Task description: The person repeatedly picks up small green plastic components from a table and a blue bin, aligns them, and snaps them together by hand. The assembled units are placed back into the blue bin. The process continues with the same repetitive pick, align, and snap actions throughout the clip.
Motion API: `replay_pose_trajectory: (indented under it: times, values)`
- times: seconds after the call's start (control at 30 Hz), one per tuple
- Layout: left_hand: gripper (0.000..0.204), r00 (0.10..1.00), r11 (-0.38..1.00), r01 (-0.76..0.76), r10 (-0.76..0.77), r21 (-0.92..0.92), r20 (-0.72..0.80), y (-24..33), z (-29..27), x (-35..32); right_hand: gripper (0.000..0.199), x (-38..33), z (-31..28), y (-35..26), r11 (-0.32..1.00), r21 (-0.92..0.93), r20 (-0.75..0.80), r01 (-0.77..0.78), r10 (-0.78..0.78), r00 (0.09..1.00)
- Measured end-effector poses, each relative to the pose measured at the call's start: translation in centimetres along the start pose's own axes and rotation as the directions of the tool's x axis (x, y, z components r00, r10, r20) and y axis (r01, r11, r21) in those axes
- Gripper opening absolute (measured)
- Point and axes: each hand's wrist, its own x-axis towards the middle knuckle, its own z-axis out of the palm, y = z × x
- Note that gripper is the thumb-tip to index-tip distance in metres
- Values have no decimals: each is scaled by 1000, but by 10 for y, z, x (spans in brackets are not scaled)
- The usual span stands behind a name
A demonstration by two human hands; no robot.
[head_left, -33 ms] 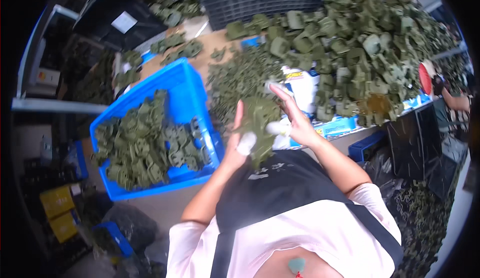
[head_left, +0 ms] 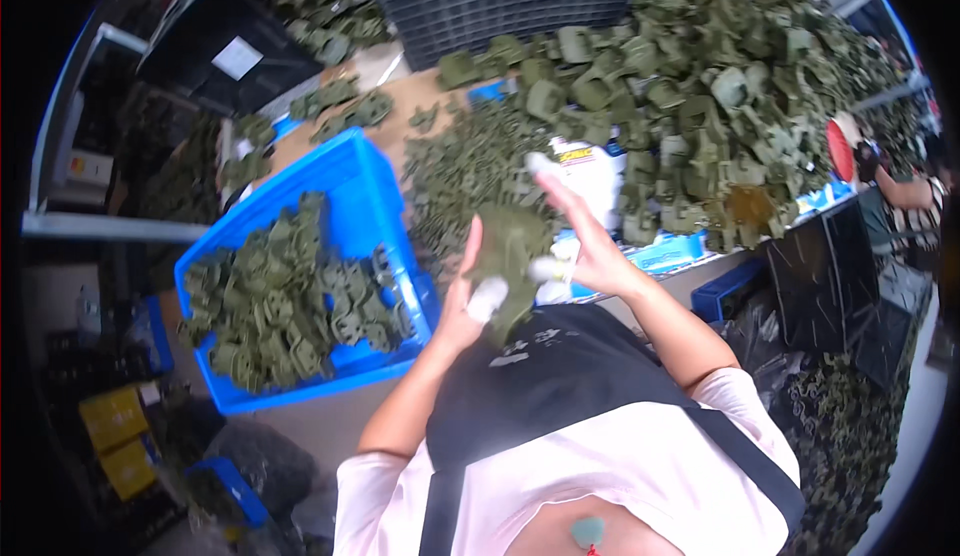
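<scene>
An olive-green moulded plastic part (head_left: 512, 261), smeared by motion, is between my hands in front of the black apron (head_left: 560, 366). My left hand (head_left: 462, 301) grips its left side, with a white-covered thumb against it and a finger along its edge. My right hand (head_left: 590, 246) has its fingers stretched out and spread. Its white-covered thumb is at the part's right edge; whether it touches cannot be made out. White coverings are on several fingertips. To the left, a blue bin (head_left: 375, 171) holds many similar olive-green parts (head_left: 270, 306).
Small green pieces (head_left: 470, 161) are heaped on the table beyond my hands, beside a white printed bag (head_left: 588, 181). Larger curved green parts (head_left: 690, 106) pile up to the right. A black crate (head_left: 500, 6) stands at the back. Another person's arm (head_left: 905, 191) shows at far right.
The whole view has shifted slightly left. Between my hands the green part has turned a little, and the right fingers stand farther from it.
</scene>
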Motion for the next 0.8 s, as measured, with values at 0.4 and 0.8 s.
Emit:
replay_pose_trajectory:
  times: [0.4,0.8]
  values:
    - [120,981,988,149,-152,37,124,25,-42,-11,74,-45,-22,-1,844,395,-32,-363,408,913]
    - [113,953,950,299,-303,-84,-28,10,-19,-21,58,-50,-29,26,908,203,198,-367,328,923]
